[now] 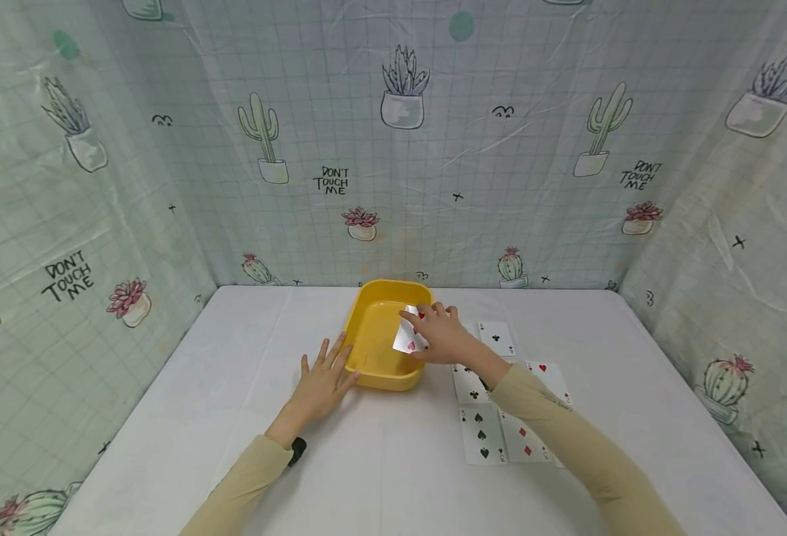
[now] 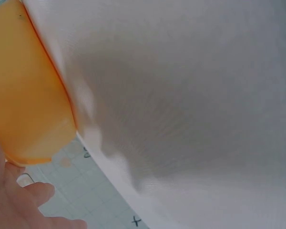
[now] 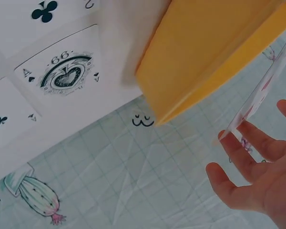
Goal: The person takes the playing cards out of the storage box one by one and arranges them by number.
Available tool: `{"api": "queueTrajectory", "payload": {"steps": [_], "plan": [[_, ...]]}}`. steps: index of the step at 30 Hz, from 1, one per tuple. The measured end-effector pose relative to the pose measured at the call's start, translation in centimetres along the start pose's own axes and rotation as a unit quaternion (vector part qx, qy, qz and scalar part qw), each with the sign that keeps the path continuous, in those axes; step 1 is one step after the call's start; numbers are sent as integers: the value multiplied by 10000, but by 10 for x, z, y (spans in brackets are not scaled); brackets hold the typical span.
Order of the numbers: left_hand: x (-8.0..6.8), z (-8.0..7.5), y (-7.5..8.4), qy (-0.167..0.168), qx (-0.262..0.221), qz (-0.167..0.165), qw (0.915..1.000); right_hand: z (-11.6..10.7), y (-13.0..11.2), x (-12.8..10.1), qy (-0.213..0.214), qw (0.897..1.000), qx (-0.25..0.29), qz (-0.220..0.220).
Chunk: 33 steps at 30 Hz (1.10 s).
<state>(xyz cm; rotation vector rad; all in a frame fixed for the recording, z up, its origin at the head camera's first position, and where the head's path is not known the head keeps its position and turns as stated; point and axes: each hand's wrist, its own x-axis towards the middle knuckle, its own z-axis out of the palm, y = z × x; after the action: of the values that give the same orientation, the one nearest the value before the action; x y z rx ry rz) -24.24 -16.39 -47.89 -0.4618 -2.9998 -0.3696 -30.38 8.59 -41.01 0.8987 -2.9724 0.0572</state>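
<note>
A yellow plastic tub (image 1: 383, 333) stands on the white table (image 1: 393, 461), seen close up as the tub (image 2: 24, 95) in the left wrist view and the tub (image 3: 205, 47) in the right wrist view. My right hand (image 1: 441, 335) holds a heart playing card (image 1: 409, 339) over the tub's inside; its edge shows as the card (image 3: 262, 90) between the fingers. My left hand (image 1: 322, 380) lies flat with straight fingers, touching the tub's near left corner. Several face-up cards (image 1: 494, 417) lie in rows right of the tub.
Cactus-print sheets (image 1: 400, 149) wall the table at the back and both sides. An ace of spades (image 3: 62, 71) and club cards (image 3: 43, 10) lie on the cloth beside the tub. A dark band (image 1: 297, 450) sits on my left wrist.
</note>
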Motion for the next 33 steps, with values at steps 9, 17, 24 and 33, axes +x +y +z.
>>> {"api": "queueTrajectory", "payload": {"steps": [9,17,24,33], "plan": [[2,2,0,17,2,36,10000,-20,10,-34,193,9995,206,-151],[3,3,-1,49,5,66,10000,-25,25,-67,639,9967,236,-444],[1,1,-2,120,-12,55,9999,-27,37,-92,842,9957,166,-361],[1,1,0,103,-55,83,9999,-23,53,-127,1190,9921,-179,-346]]}}
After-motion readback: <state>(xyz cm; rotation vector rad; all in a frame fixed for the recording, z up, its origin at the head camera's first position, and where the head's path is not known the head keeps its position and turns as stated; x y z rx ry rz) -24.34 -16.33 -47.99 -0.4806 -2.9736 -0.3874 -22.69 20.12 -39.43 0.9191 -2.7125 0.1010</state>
